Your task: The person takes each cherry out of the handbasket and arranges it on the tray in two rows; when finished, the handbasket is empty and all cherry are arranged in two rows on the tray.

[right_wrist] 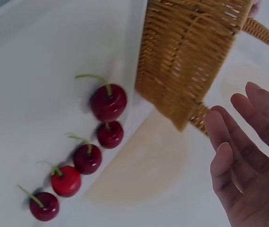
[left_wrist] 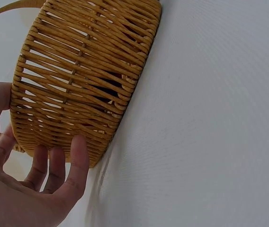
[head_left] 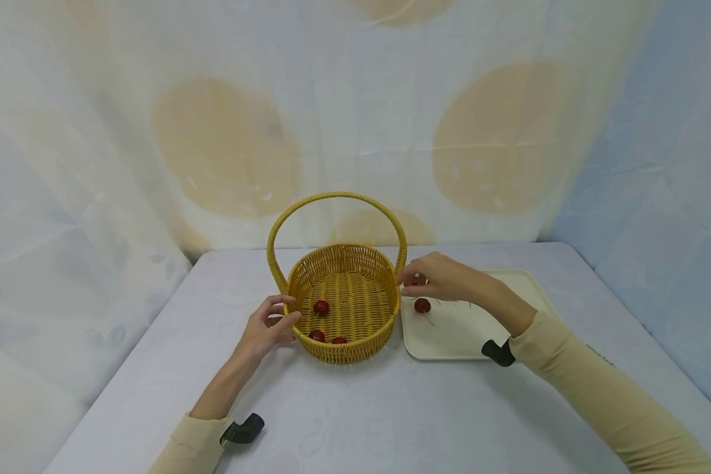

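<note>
A yellow-brown wicker basket (head_left: 340, 352) with a tall hoop handle stands upright on the table. Several dark red cherries, one of them this cherry (head_left: 321, 307), lie inside it. My left hand (head_left: 266, 330) holds the basket's left side, thumb at the rim and fingers spread along the outer wall (left_wrist: 54, 113). Over the left edge of a white tray (head_left: 456, 336) hovers my right hand (head_left: 441, 276), fingers loosely bent and nothing between them, close to the handle's right foot. Several stemmed cherries lie in a row in the tray, including a large one (right_wrist: 108, 102) nearest the basket.
The tray sits right beside the basket on a white-covered table (head_left: 355, 421). Patterned curtains (head_left: 355, 118) hang behind and at both sides. A black strap or mount (head_left: 243, 429) shows at the left wrist, another (head_left: 498, 353) at the right.
</note>
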`<control>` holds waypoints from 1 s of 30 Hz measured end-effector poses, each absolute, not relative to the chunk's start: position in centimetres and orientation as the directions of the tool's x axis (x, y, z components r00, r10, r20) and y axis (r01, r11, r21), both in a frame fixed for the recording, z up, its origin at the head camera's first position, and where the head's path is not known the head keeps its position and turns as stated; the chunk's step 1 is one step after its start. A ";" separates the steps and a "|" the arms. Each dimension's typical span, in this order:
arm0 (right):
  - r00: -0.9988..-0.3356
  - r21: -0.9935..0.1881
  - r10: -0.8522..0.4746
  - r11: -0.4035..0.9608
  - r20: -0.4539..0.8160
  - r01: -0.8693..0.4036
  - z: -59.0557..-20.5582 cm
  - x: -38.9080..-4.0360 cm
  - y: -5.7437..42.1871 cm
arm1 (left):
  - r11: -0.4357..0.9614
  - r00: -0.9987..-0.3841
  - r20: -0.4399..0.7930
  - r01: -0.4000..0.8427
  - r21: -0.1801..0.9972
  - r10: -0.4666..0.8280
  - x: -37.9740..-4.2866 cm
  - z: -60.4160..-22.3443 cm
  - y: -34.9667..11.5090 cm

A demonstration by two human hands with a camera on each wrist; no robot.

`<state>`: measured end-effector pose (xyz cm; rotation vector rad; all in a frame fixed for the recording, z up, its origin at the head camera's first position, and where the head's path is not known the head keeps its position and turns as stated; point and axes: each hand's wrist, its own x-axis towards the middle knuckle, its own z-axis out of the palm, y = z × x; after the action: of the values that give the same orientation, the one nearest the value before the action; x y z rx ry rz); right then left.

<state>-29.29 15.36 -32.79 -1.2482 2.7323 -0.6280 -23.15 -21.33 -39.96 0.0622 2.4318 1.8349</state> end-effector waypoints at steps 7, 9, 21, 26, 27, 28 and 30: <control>-0.626 -0.409 -0.771 0.538 0.115 -0.737 -32.1 -28.4 13.6 | 0.279 -0.995 -0.050 -0.024 0.960 0.087 -23.2 -40.0 -21.3; -0.616 -0.397 -0.779 0.531 0.118 -0.748 -31.9 -28.3 13.1 | 0.273 -0.995 -0.051 -0.024 0.962 0.090 -23.2 -40.0 -21.3; -0.570 -0.354 -0.811 0.498 0.135 -0.792 -32.1 -28.4 11.0 | 0.283 -0.995 -0.049 -0.024 0.959 0.083 -23.0 -40.0 -21.3; -0.573 -0.358 -0.810 0.502 0.125 -0.787 -32.5 -28.7 10.1 | 0.290 -0.996 -0.054 -0.029 0.957 0.076 -23.4 -40.4 -21.3; -0.575 -0.355 -0.809 0.505 0.122 -0.786 -32.6 -28.8 9.9 | 0.288 -0.996 -0.054 -0.031 0.957 0.074 -23.6 -40.7 -21.4; -0.576 -0.353 -0.809 0.509 0.117 -0.786 -32.7 -28.9 9.8 | 0.286 -0.996 -0.054 -0.032 0.958 0.072 -23.8 -41.0 -21.5; -0.582 -0.357 -0.807 0.516 0.103 -0.778 -33.0 -29.0 9.4 | 0.282 -0.996 -0.054 -0.032 0.959 0.068 -24.3 -41.7 -21.7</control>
<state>-28.98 9.42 -33.03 -1.3975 2.6689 -0.5683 -24.26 -21.74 -41.73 0.0341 2.4473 1.8327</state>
